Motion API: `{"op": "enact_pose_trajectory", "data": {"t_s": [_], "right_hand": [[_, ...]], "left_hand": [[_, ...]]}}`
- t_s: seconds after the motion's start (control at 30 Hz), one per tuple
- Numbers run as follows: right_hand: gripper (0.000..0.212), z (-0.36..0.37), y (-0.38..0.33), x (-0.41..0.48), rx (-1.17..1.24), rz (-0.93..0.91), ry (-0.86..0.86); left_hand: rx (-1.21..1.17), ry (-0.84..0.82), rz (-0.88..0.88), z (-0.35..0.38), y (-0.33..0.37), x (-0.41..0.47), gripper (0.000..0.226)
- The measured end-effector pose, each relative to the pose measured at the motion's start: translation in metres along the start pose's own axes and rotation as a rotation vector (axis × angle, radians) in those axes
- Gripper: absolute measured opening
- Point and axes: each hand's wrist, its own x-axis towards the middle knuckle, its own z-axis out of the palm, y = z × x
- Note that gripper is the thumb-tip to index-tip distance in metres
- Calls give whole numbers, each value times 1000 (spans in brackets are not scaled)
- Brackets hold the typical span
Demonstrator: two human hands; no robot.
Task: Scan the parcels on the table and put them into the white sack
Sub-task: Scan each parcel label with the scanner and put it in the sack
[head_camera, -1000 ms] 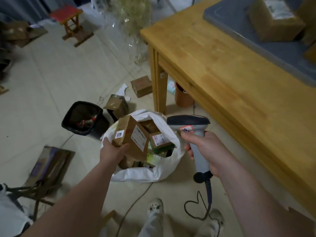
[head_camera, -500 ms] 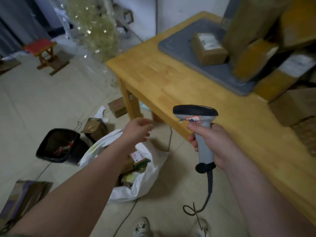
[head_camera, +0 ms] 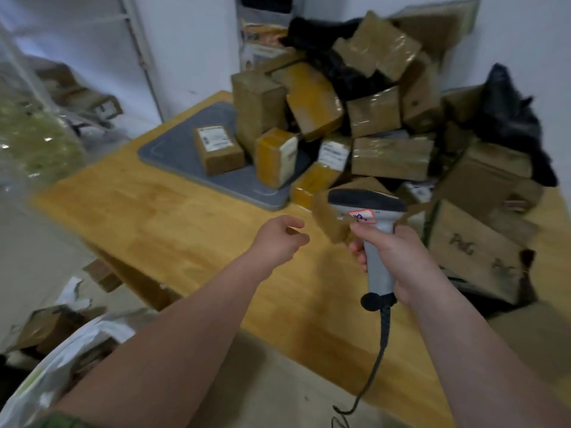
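- L hand [head_camera: 279, 239] hangs over the table [head_camera: 185, 217], above the wood strip between the grey mat [head_camera: 182, 149] and the near edge. Fingers are loosely bent, holding nothing.
- R hand [head_camera: 398, 257] grips the scanner [head_camera: 367, 208] handle (cord [head_camera: 381, 344] hangs past the table edge).
- Parcels [head_camera: 389, 159] are piled back right, some on the mat.
- White sack [head_camera: 61, 359] is low at bottom left, w/ boxes inside.

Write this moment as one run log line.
left hand: empty, above table | right hand: grips scanner | parcels: piled on table | white sack: floor, lower left
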Motion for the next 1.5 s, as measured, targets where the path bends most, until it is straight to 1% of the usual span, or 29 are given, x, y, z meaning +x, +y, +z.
{"op": "enact_pose_trajectory", "data": {"t_s": [0.2, 0.27, 0.33, 0.4, 0.53, 0.57, 0.63, 0.73, 0.77, 0.83, 0.9, 0.93, 0.97, 1.03, 1.07, 1.1, 1.13, 1.17, 1.2, 1.23, 1.27, 1.3, 1.33, 1.37, 1.4, 1.43, 1.47, 1.5], "right_hand": [[7, -79, -2, 12, 74, -20, 178], [5, -103, -1, 13, 102, -32, 252], [7, -123, 0, 14, 137, -37, 313], [9, -139, 3, 15, 174, -31, 367], [5, -160, 8, 12, 240, -19, 436], [6, -163, 9, 12, 253, -25, 445], [8, -167, 8, 14, 278, -47, 474], [16, -164, 1, 20, 341, -80, 506], [16, -161, -2, 22, 368, -88, 508], [13, -152, -6, 25, 406, -110, 501], [11, -140, -10, 28, 429, -132, 477], [11, -134, -11, 28, 438, -137, 454], [12, -127, -13, 29, 444, -141, 426], [11, -115, -14, 30, 458, -139, 372], [12, -110, -14, 30, 460, -131, 347], [14, -105, -13, 30, 460, -118, 320], [17, -101, -13, 31, 461, -102, 294], [20, -98, -12, 31, 465, -82, 273], [21, -95, -11, 31, 470, -62, 254], [20, -93, -9, 31, 473, -44, 237], [21, -91, -7, 30, 473, -29, 221], [23, -89, -5, 29, 473, -13, 209], [25, -88, -4, 28, 471, 0, 201], [28, -87, -2, 27, 469, 11, 198], [28, -86, 0, 26, 473, 20, 194], [25, -85, 1, 25, 480, 27, 191], [23, -86, 3, 24, 487, 30, 189], [21, -86, 3, 22, 491, 32, 187]], "left_hand": [[129, -151, 136, 95, 42, 20, 54], [110, -211, 126, 126, 53, 25, 64], [64, -271, 66, 151, 62, 30, 73], [24, -309, 9, 172, 67, 36, 70], [-109, -308, -75, 194, 74, 44, 48], [-155, -307, -91, 192, 76, 44, 48], [-203, -294, -74, 180, 78, 46, 55], [-212, -274, 41, 141, 77, 47, 72], [-241, -268, 81, 125, 75, 45, 74], [-347, -245, 149, 95, 73, 42, 68], [-403, -218, 205, 68, 66, 41, 75], [-370, -201, 241, 58, 61, 40, 82], [-288, -177, 288, 49, 56, 38, 87], [-36, -99, 365, 38, 44, 34, 94], [70, -66, 363, 35, 37, 32, 97], [115, -53, 334, 33, 32, 28, 100], [103, -65, 299, 32, 28, 25, 102], [35, -106, 261, 33, 25, 20, 102], [-83, -145, 220, 33, 23, 17, 99], [-233, -186, 171, 33, 23, 13, 91], [-396, -211, 97, 34, 24, 11, 78], [-547, -220, 15, 36, 28, 8, 60], [-647, -204, -53, 38, 31, 7, 38], [-682, -168, -98, 41, 34, 5, 20], [-655, -114, -113, 45, 37, 2, 12], [-602, -66, -95, 50, 39, 1, 7], [-569, -22, -69, 54, 38, 2, 7], [-563, -5, -52, 57, 37, 3, 26]]}}
